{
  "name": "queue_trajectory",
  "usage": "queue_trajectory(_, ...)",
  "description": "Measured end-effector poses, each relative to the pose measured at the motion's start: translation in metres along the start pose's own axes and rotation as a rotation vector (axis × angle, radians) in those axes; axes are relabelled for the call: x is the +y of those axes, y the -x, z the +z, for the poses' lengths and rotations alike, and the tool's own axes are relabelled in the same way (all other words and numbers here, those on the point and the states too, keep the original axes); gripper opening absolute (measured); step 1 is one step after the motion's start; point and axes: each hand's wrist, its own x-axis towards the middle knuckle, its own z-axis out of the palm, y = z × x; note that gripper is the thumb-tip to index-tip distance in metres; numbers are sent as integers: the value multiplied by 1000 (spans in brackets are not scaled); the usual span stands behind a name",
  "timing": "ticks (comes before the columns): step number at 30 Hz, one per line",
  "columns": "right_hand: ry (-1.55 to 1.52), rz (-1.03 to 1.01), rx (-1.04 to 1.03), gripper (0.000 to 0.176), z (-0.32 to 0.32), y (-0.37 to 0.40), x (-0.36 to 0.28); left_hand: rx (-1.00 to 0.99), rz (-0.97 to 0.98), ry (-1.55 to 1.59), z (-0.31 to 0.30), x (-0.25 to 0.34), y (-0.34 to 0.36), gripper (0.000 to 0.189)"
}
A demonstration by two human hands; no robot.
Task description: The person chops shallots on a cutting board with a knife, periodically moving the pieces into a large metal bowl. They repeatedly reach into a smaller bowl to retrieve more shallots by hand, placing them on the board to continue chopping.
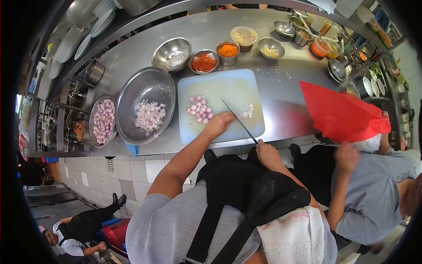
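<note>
My right hand (267, 155) grips the handle of a kitchen knife (242, 124), whose blade slants up and left over a pale cutting board (220, 83). Beside the blade, my left hand (219, 124) is closed with its fingertips bunched near the board; what they hold is hidden. Several peeled shallots (200, 109) lie in a group just left of that hand. To the right of the blade sit a few small pale pieces (248, 111), perhaps cut shallot.
A large metal bowl (125, 92) holds cut shallots, beside a bowl of whole ones (104, 121). Small bowls of orange shreds (203, 63) and yellow bits (270, 52), plus a plastic tub (244, 36), line the back. A co-worker (373, 185) stands close on the right near red cloth (343, 112).
</note>
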Motion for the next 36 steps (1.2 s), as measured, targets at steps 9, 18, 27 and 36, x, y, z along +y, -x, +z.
queue_trajectory(9, -32, -8, 12, 27, 29, -20, 17, 45, 29, 41, 5, -7, 2, 12)
queue_trajectory(18, 20, 16, -16, 27, -15, 11, -7, 23, 51, 10, 4, -10, 2, 12)
queue_trajectory(27, 2, -2, 19, 24, 30, -7, 24, 8, 35, 9, 3, -7, 3, 18)
queue_trajectory(36, -30, -21, 25, 24, -4, 16, 6, 63, 57, 3, 7, -10, 5, 17)
